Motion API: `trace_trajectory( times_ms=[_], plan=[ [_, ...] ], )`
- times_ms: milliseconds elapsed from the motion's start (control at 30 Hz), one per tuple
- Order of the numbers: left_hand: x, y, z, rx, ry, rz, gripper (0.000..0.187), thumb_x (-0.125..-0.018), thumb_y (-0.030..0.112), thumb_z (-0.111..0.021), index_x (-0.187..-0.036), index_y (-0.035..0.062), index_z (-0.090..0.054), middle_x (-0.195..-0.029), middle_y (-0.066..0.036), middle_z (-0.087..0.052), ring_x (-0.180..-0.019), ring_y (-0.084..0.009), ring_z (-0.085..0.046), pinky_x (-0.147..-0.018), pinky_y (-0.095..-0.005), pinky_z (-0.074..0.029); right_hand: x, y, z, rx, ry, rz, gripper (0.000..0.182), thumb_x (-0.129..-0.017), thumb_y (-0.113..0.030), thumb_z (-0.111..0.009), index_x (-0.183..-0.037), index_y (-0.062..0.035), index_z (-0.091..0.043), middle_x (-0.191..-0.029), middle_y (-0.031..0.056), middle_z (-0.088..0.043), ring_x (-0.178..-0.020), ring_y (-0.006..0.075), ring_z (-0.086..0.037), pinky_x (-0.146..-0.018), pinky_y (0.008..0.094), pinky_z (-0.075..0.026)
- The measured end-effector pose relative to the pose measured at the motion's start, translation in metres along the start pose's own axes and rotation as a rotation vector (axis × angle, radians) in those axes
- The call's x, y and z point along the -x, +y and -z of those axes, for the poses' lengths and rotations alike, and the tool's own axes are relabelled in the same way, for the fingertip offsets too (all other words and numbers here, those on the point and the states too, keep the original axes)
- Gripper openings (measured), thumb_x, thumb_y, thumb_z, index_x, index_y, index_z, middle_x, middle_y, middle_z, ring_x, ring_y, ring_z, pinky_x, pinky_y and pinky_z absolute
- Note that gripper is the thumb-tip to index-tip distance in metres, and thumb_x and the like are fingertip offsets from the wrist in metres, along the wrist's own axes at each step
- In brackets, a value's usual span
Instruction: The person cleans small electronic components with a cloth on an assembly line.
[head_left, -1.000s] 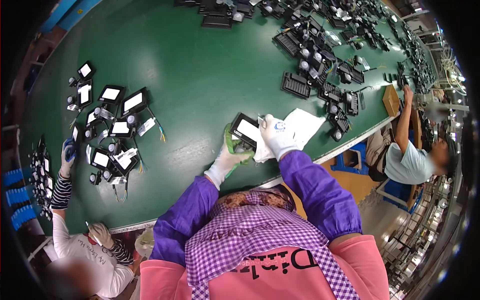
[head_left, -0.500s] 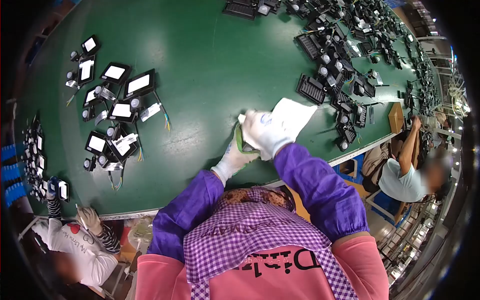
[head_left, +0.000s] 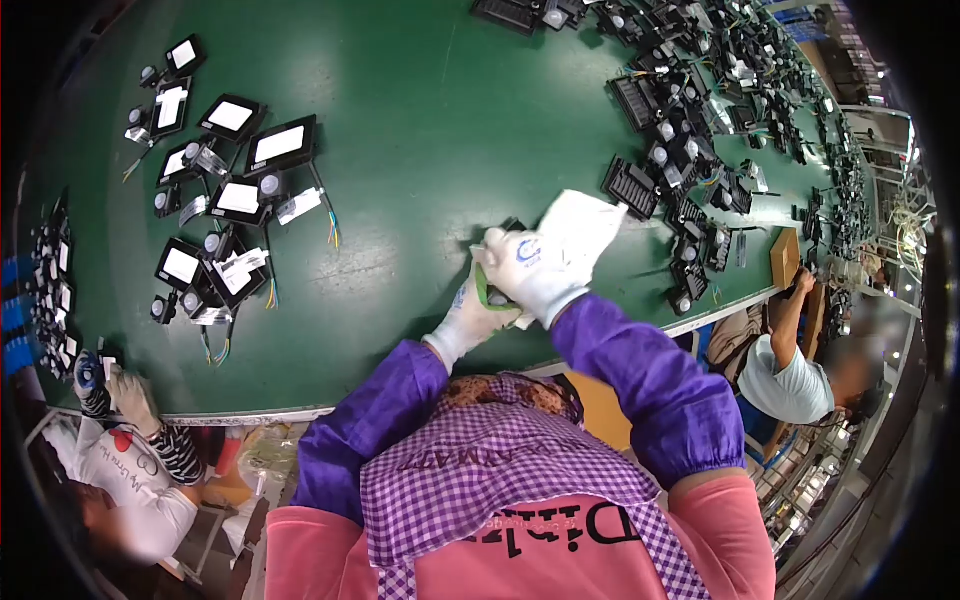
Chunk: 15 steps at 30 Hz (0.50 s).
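Observation:
My left hand (head_left: 470, 310), in a white glove with a green palm, is closed around a small dark lamp (head_left: 497, 295) that is mostly hidden by my hands. Over it lies my right hand (head_left: 525, 265), also gloved and closed, gripping a white cloth (head_left: 585, 232) whose loose part spreads to the right. Both hands touch each other above the green table (head_left: 400, 200), close to its front edge. A bit of black shows just beyond my right fingers.
Black floodlights with white faces (head_left: 240, 198), sensors and wires lie on the left. Many more dark floodlights (head_left: 632, 188) are heaped at the right, near a cardboard box (head_left: 784, 258). Co-workers sit at the left (head_left: 130, 470) and right (head_left: 785, 380) of the table.
My right hand and the cloth have shifted slightly, and black now shows beyond my fingers. The left co-worker's gloved hand has moved left, towards their other hand. The view has shifted a little.

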<state>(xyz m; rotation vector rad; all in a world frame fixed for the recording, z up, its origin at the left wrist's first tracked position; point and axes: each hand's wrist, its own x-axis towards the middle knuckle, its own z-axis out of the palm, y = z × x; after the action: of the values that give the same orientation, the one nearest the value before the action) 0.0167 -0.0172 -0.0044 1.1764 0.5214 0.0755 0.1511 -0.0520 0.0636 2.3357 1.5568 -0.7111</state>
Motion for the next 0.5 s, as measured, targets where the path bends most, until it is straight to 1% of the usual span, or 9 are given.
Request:
trace_trajectory(
  times_ms=[33,100,167,267,300,400,433,467,500],
  plan=[
    [0.003,0.008,0.000,0.136,0.017,0.100,0.097,-0.070,0.001,-0.080,-0.149,0.0058,-0.024,-0.137,-0.013,-0.046,-0.120,-0.0222,-0.051,-0.100,-0.0358,-0.046,0.005,-0.004,0.013,0.019,0.004,0.007,0.066,-0.062,-0.020,-0.085,-0.113,0.0077,-0.054,-0.097,0.0220,-0.065,-0.089,0.0375,-0.068,-0.081,0.0433,-0.053],
    [0.004,0.013,0.000,-0.049,0.033,0.039,0.095,-0.070,0.004,-0.081,-0.148,0.0047,-0.026,-0.137,-0.012,-0.046,-0.123,-0.0224,-0.049,-0.102,-0.0361,-0.045,0.016,0.004,0.065,-0.014,0.008,-0.014,0.054,-0.069,-0.014,-0.078,-0.115,0.0043,-0.056,-0.105,0.0211,-0.065,-0.092,0.0370,-0.068,-0.080,0.0450,-0.053],
    [0.003,0.011,0.000,-0.158,0.039,-0.007,0.095,-0.070,0.007,-0.082,-0.147,0.0030,-0.026,-0.136,-0.012,-0.047,-0.123,-0.0221,-0.049,-0.101,-0.0359,-0.044,-0.003,0.021,0.036,-0.522,0.044,-0.199,0.035,-0.077,-0.019,-0.068,-0.107,-0.0027,-0.060,-0.100,0.0191,-0.065,-0.092,0.0369,-0.067,-0.078,0.0440,-0.053],
    [0.001,0.002,-0.001,-0.045,0.017,-0.074,0.096,-0.069,0.007,-0.082,-0.147,0.0020,-0.026,-0.136,-0.012,-0.047,-0.119,-0.0222,-0.051,-0.101,-0.0366,-0.044,-0.002,0.005,-0.005,-0.222,0.090,0.053,0.019,-0.087,-0.024,-0.056,-0.098,-0.0088,-0.061,-0.083,0.0166,-0.065,-0.083,0.0333,-0.066,-0.074,0.0458,-0.051],
    [0.000,-0.008,0.001,-0.204,0.010,-0.106,0.097,-0.070,0.003,-0.080,-0.149,0.0049,-0.024,-0.137,-0.011,-0.045,-0.118,-0.0211,-0.052,-0.101,-0.0347,-0.045,0.007,0.007,-0.016,-0.262,0.125,0.105,0.019,-0.086,-0.024,-0.056,-0.097,-0.0092,-0.061,-0.084,0.0164,-0.065,-0.083,0.0342,-0.066,-0.074,0.0465,-0.051],
    [0.003,-0.009,-0.003,-0.038,0.051,-0.072,0.099,-0.071,-0.004,-0.077,-0.152,0.0088,-0.021,-0.136,-0.009,-0.046,-0.118,-0.0193,-0.052,-0.100,-0.0321,-0.046,0.040,0.033,-0.027,-0.422,-0.071,0.105,0.017,-0.086,-0.023,-0.056,-0.097,-0.0104,-0.061,-0.088,0.0161,-0.068,-0.084,0.0348,-0.066,-0.073,0.0461,-0.050],
    [0.002,-0.013,-0.004,0.048,0.034,-0.089,0.102,-0.072,-0.009,-0.074,-0.153,0.0112,-0.017,-0.133,-0.009,-0.047,-0.116,-0.0175,-0.053,-0.097,-0.0302,-0.048,0.055,0.047,-0.050,-0.352,-0.071,0.082,0.018,-0.085,-0.022,-0.056,-0.098,-0.0114,-0.062,-0.088,0.0152,-0.067,-0.085,0.0343,-0.066,-0.075,0.0461,-0.050],
    [0.002,-0.014,-0.007,0.064,0.045,-0.084,0.101,-0.071,-0.004,-0.076,-0.153,0.0088,-0.017,-0.131,-0.011,-0.049,-0.115,-0.0189,-0.054,-0.097,-0.0315,-0.048,0.076,0.049,-0.054,-0.294,0.052,0.096,0.020,-0.084,-0.023,-0.057,-0.100,-0.0116,-0.062,-0.086,0.0145,-0.068,-0.084,0.0343,-0.066,-0.077,0.0465,-0.050],
    [0.000,-0.013,-0.008,0.076,0.056,-0.080,0.101,-0.071,0.000,-0.077,-0.152,0.0063,-0.017,-0.130,-0.012,-0.051,-0.115,-0.0203,-0.055,-0.096,-0.0329,-0.048,0.082,0.048,-0.053,-0.283,0.055,0.043,0.020,-0.086,-0.025,-0.057,-0.100,-0.0115,-0.063,-0.085,0.0142,-0.069,-0.083,0.0343,-0.067,-0.078,0.0465,-0.050]
  ],
)
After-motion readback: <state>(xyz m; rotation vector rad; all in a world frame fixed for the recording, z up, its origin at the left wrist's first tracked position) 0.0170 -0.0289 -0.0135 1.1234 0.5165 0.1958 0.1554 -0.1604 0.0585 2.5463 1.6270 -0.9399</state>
